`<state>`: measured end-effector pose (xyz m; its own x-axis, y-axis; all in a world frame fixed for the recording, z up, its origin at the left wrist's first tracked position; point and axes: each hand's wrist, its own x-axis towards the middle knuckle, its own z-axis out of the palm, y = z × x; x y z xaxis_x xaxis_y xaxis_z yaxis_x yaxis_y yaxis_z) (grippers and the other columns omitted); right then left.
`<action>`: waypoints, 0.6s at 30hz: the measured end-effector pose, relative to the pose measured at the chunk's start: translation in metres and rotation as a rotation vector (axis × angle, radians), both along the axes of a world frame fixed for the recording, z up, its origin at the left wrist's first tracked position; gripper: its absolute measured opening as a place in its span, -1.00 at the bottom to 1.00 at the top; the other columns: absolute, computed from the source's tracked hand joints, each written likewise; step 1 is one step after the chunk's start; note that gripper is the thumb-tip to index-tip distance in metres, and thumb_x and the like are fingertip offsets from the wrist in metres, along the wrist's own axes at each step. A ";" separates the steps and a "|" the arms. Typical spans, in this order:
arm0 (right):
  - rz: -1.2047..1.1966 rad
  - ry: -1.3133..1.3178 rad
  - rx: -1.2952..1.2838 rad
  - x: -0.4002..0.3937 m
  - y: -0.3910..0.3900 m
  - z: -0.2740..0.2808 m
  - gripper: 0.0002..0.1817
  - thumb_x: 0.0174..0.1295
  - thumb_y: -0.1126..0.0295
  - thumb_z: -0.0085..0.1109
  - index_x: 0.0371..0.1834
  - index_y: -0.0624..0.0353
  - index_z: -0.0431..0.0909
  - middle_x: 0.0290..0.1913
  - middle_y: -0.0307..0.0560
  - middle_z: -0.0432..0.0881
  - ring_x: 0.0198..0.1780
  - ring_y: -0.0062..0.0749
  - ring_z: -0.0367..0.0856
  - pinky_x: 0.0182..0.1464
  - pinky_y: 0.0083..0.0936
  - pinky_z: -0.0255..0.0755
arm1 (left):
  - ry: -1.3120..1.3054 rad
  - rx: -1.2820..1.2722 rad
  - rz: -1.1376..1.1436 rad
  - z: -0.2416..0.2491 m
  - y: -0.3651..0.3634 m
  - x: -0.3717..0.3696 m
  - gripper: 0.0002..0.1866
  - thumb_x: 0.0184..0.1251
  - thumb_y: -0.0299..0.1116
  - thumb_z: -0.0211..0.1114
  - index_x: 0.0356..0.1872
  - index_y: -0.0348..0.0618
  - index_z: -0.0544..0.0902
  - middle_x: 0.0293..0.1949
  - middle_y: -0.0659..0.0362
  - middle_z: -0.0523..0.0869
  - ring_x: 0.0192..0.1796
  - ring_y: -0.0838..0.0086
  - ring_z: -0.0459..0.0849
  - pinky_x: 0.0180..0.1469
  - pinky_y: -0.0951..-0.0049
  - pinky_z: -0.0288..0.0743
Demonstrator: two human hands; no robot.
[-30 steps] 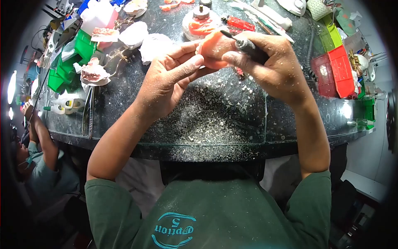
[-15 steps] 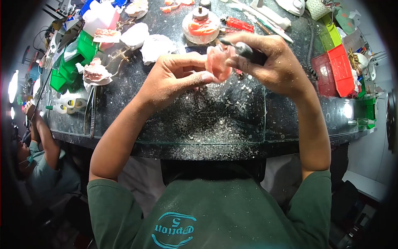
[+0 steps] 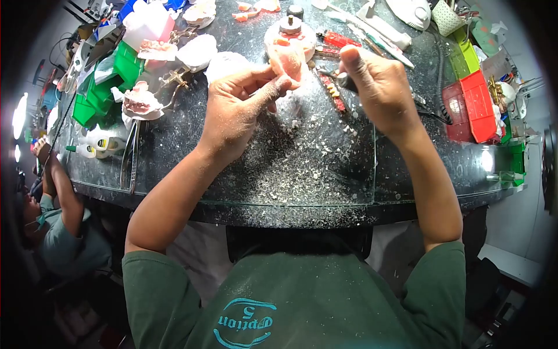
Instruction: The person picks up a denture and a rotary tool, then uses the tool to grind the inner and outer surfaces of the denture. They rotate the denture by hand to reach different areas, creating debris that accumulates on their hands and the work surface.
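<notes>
My left hand pinches a pale pink acrylic denture base between thumb and fingertips, lifted above the dark speckled worktop. My right hand is closed around a slim black rotary handpiece, held just beside the pink piece; I can't tell whether its tip touches. White trimming chips lie thick across the worktop below, so I judge much grinding is done, with checking and finishing left. White plaster jaw casts and green plastic trays sit well to the left.
</notes>
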<state>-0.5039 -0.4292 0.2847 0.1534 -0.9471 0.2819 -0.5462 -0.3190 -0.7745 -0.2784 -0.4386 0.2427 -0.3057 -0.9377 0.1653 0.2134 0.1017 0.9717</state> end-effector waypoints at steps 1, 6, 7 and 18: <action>0.014 0.100 -0.058 -0.007 -0.005 -0.002 -0.48 0.43 -0.03 0.11 -0.39 0.29 0.64 -0.60 -0.03 0.59 -0.52 -0.45 0.63 -0.41 -0.40 0.47 | -0.007 0.003 0.001 0.001 0.000 0.000 -0.81 0.38 -0.43 0.35 -0.06 -0.25 0.73 -0.23 0.18 0.81 -0.25 0.69 0.67 -0.27 0.67 0.50; 0.173 0.189 -0.194 -0.022 -0.013 0.002 -0.69 0.30 0.19 0.29 -0.30 0.29 0.62 -0.51 -0.01 0.63 -0.49 -0.32 0.61 -0.35 -0.36 0.48 | 0.001 0.004 -0.020 0.000 -0.002 0.002 -0.81 0.39 -0.41 0.35 -0.06 -0.26 0.73 -0.22 0.16 0.81 -0.22 0.68 0.69 -0.26 0.65 0.52; 0.172 0.179 -0.311 -0.023 -0.019 -0.009 -0.72 0.28 0.24 0.30 -0.27 0.29 0.62 -0.49 -0.01 0.64 -0.49 -0.27 0.61 -0.34 -0.36 0.48 | -0.010 0.003 -0.014 0.000 -0.002 0.002 -0.80 0.38 -0.42 0.35 -0.05 -0.27 0.73 -0.21 0.16 0.81 -0.21 0.67 0.69 -0.25 0.65 0.52; -0.059 0.546 -0.286 0.014 0.015 0.004 -0.37 0.00 -0.22 0.42 -0.47 0.23 0.55 -0.53 0.09 0.59 -0.48 -0.02 0.61 -0.40 -0.25 0.47 | -0.232 -0.272 0.077 0.001 0.006 -0.002 -0.84 0.27 -0.51 0.41 -0.14 -0.25 0.77 -0.26 0.23 0.72 -0.25 0.66 0.63 -0.21 0.64 0.48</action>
<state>-0.4903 -0.4146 0.2882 0.2969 -0.8569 0.4214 -0.8628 -0.4298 -0.2662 -0.2809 -0.4327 0.2434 -0.2948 -0.8905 0.3464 -0.0282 0.3705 0.9284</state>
